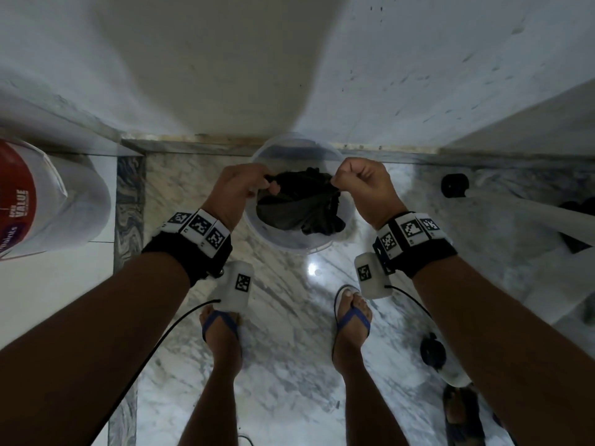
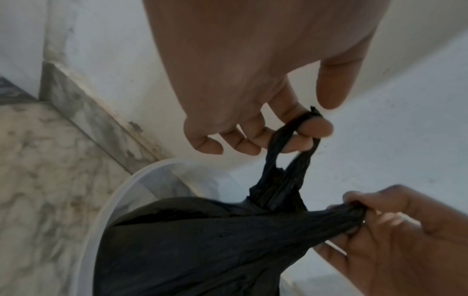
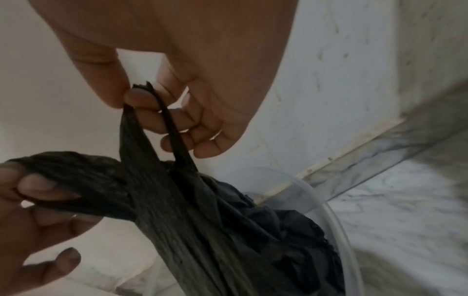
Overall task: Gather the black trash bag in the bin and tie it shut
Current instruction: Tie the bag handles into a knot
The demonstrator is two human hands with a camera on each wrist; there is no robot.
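At the far left a white paint bucket (image 1: 38,201) with a red label stands on pale tiles, apart from the work. Next comes the left hand (image 1: 240,188), its fingers curled through one twisted handle loop of the black trash bag (image 1: 299,204); the left wrist view shows the loop hooked over two fingertips (image 2: 316,128) and drawn taut. The bag itself sits inside the translucent plastic bin (image 1: 257,226), which stands on the marble floor (image 1: 289,317) against the wall, with most of the bag's body slumped below the rim and only its top lifted clear. To the right, the right hand (image 1: 363,181) is closed into a fist, pinching the other handle between thumb and fingertips (image 3: 136,98).

The two handles cross near the bag's mouth, so the gathering looks done and the tying appears to be just starting; whether a first knot is already formed I cannot tell. The next move likely calls for passing one handle under the other and pulling both hands apart, keeping tension even so the thin plastic does not tear.
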